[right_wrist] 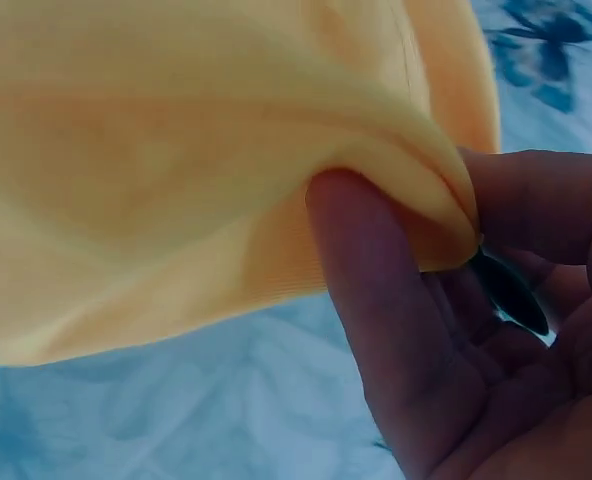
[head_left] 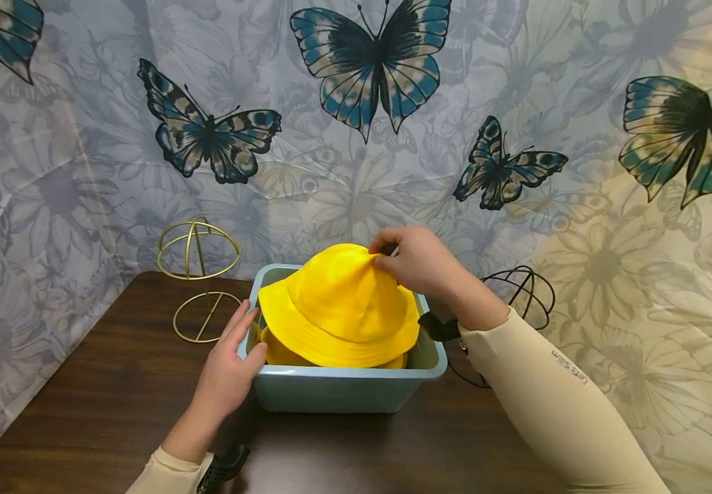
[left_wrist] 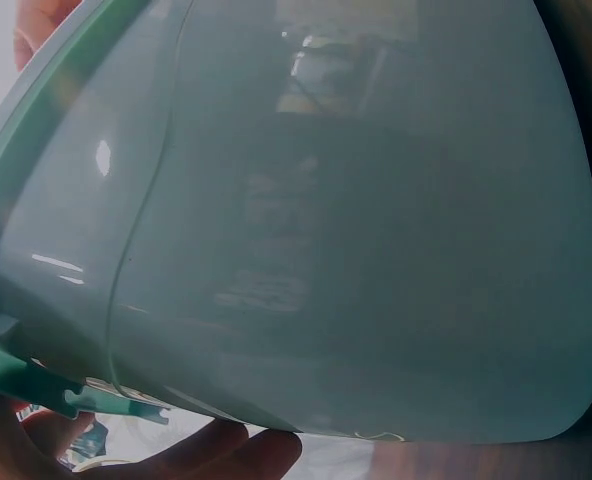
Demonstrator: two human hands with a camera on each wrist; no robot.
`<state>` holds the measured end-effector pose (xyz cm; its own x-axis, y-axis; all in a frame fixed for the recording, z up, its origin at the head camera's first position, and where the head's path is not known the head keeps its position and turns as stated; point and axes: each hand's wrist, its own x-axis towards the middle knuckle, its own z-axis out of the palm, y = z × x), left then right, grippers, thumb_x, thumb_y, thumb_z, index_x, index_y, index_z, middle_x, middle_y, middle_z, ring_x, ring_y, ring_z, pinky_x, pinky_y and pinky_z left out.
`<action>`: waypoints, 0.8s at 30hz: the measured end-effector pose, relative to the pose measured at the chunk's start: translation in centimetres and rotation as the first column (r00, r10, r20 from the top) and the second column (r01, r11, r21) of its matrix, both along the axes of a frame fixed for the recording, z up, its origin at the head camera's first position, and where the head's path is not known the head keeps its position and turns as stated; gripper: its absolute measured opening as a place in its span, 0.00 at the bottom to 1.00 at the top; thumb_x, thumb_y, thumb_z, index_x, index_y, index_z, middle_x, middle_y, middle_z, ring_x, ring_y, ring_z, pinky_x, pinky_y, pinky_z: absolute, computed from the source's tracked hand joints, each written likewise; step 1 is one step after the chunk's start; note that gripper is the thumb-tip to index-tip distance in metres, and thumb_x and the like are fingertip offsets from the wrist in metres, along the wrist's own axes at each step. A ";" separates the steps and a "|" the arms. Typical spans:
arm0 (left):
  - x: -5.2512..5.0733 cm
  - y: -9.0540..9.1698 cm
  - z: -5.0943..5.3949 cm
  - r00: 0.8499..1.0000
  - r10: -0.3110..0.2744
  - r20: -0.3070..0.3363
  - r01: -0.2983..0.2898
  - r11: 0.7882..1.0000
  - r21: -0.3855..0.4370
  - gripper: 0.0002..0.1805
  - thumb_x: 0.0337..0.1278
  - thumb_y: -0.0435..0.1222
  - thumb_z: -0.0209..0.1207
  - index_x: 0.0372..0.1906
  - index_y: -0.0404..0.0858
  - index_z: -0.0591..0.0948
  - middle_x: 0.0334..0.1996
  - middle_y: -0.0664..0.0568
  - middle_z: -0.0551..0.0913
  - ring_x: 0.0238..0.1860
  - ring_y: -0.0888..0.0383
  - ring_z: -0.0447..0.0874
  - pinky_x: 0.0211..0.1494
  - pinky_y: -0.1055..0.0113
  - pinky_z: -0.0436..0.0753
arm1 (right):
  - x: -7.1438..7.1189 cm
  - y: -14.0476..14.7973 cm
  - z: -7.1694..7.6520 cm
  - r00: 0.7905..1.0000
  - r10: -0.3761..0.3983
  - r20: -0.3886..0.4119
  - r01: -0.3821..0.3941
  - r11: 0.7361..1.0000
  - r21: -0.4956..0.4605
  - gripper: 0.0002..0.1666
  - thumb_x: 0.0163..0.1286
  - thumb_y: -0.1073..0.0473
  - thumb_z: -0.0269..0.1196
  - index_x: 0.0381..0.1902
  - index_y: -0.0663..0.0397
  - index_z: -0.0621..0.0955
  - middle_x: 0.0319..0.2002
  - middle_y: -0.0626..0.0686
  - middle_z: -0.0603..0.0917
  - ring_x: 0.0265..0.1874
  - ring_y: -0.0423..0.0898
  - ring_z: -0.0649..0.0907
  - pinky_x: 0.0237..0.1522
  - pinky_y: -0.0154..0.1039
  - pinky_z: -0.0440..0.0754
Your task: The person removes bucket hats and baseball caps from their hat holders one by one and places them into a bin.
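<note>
A yellow bucket hat (head_left: 343, 302), brim downward, is at the mouth of a pale blue-green plastic bin (head_left: 337, 391). My right hand (head_left: 414, 261) pinches the crown's upper right side between thumb and fingers; the right wrist view shows the cloth (right_wrist: 176, 200) folded in that pinch. More yellow fabric (head_left: 285, 351) shows under the brim inside the bin. Against the bin's left rim and front left corner rests my left hand (head_left: 226, 360), fingers mostly straight. Its fingers (left_wrist: 261, 455) show beside the bin's outer wall (left_wrist: 356, 250) in the left wrist view.
A gold wire stand (head_left: 198, 278) is behind and left of the bin on the dark wooden table (head_left: 115, 384). A black wire stand (head_left: 525, 291) is to the right, partly hidden by the right arm. A butterfly-print cloth (head_left: 362, 192) hangs behind.
</note>
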<state>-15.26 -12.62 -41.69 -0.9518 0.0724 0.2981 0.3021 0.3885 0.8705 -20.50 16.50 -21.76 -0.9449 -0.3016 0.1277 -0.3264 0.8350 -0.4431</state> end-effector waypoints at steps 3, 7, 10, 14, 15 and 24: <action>0.1 0.0 0.0 1.000 0.000 -0.006 0.000 1.000 -0.001 0.32 0.66 0.39 0.55 0.74 0.37 0.67 0.78 0.53 0.53 0.75 0.44 0.53 0.66 0.33 0.58 | 0.7 0.1 0.9 1.000 -0.008 0.017 0.008 1.000 -0.009 0.08 0.69 0.61 0.65 0.45 0.49 0.86 0.38 0.50 0.85 0.24 0.48 0.83 0.30 0.41 0.83; 0.1 0.1 0.2 1.000 0.003 -0.011 -0.003 1.000 -0.002 0.32 0.66 0.40 0.54 0.74 0.37 0.67 0.78 0.52 0.53 0.75 0.44 0.53 0.67 0.33 0.59 | 0.1 0.1 0.2 1.000 0.017 0.003 -0.017 0.999 0.042 0.08 0.69 0.62 0.65 0.45 0.51 0.86 0.39 0.50 0.85 0.30 0.48 0.82 0.34 0.41 0.83; 0.2 0.1 0.1 1.000 0.006 -0.002 -0.006 1.000 -0.003 0.32 0.66 0.40 0.54 0.74 0.37 0.67 0.78 0.52 0.53 0.75 0.44 0.54 0.66 0.33 0.59 | -0.9 -0.2 -1.5 0.999 0.044 -0.010 -0.042 0.993 0.114 0.07 0.69 0.62 0.65 0.44 0.50 0.86 0.39 0.49 0.85 0.36 0.47 0.82 0.39 0.40 0.81; 0.2 0.1 -0.2 1.000 0.004 0.010 -0.004 1.000 -0.007 0.32 0.65 0.39 0.54 0.74 0.37 0.67 0.78 0.53 0.54 0.75 0.44 0.54 0.66 0.34 0.60 | -1.4 -0.6 -3.5 0.996 0.084 0.018 -0.086 0.982 0.171 0.08 0.68 0.62 0.65 0.44 0.49 0.86 0.39 0.47 0.85 0.39 0.46 0.81 0.43 0.40 0.80; 0.2 0.1 -0.3 1.000 0.004 0.009 -0.004 1.000 -0.007 0.32 0.65 0.39 0.54 0.74 0.37 0.67 0.78 0.53 0.54 0.75 0.44 0.54 0.66 0.34 0.60 | -1.3 -0.7 -3.8 0.994 0.103 0.031 -0.107 0.978 0.179 0.08 0.68 0.62 0.65 0.43 0.49 0.86 0.39 0.47 0.85 0.39 0.46 0.81 0.43 0.41 0.80; 0.1 0.2 0.0 1.000 0.007 -0.029 -0.007 1.000 0.002 0.31 0.65 0.36 0.54 0.73 0.35 0.68 0.77 0.51 0.55 0.74 0.43 0.54 0.67 0.34 0.59 | 0.0 -1.6 -4.2 0.971 0.221 0.090 -0.236 0.948 0.215 0.07 0.68 0.62 0.65 0.42 0.47 0.85 0.37 0.44 0.84 0.38 0.43 0.80 0.42 0.39 0.79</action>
